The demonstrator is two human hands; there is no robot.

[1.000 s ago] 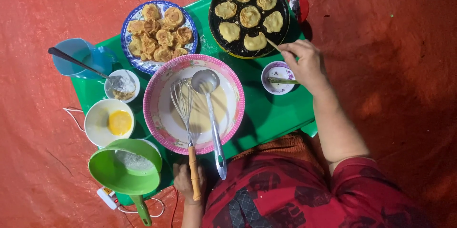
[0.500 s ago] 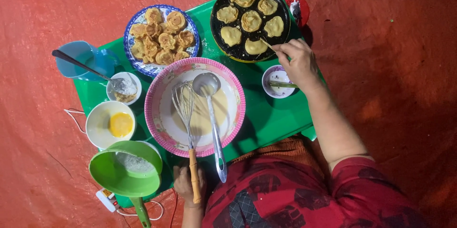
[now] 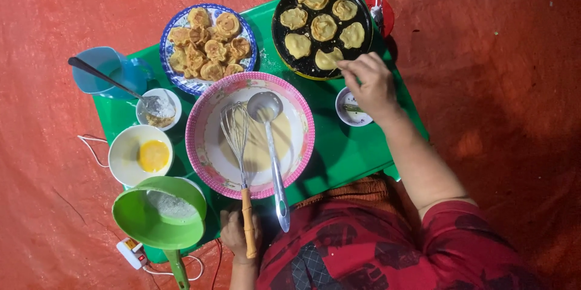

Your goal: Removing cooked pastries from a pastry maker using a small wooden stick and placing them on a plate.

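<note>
My right hand [image 3: 370, 84] reaches to the near rim of the round black griddle [image 3: 322, 22], fingertips pinched together over the nearest cake [image 3: 328, 59]; a thin stick may sit between them, but the view is too coarse to be sure. The griddle holds six pale cakes in shallow wells. Just below the wrist stands one small white dish [image 3: 354, 108] with something green in it.

My left hand [image 3: 237, 235] lies at the near table edge, fingers curled around the wooden handle of one wire whisk [image 3: 237, 145], whose loops rest in the batter of the large pink-rimmed bowl [image 3: 249, 134]. One metal ladle [image 3: 270, 151] lies in the same bowl, handle overhanging the rim toward me.

Outward to the left: one blue-patterned plate [image 3: 209, 48] piled with roughly a dozen browned cakes; one blue jug [image 3: 109, 72] with a spoon handle in it; one small white bowl [image 3: 158, 108] of white powder; one larger white bowl [image 3: 140, 155] with one yellow yolk; one green sieve [image 3: 160, 212] over flour. All stand on one green table [image 3: 348, 151] on a red floor covering [image 3: 54, 17].
</note>
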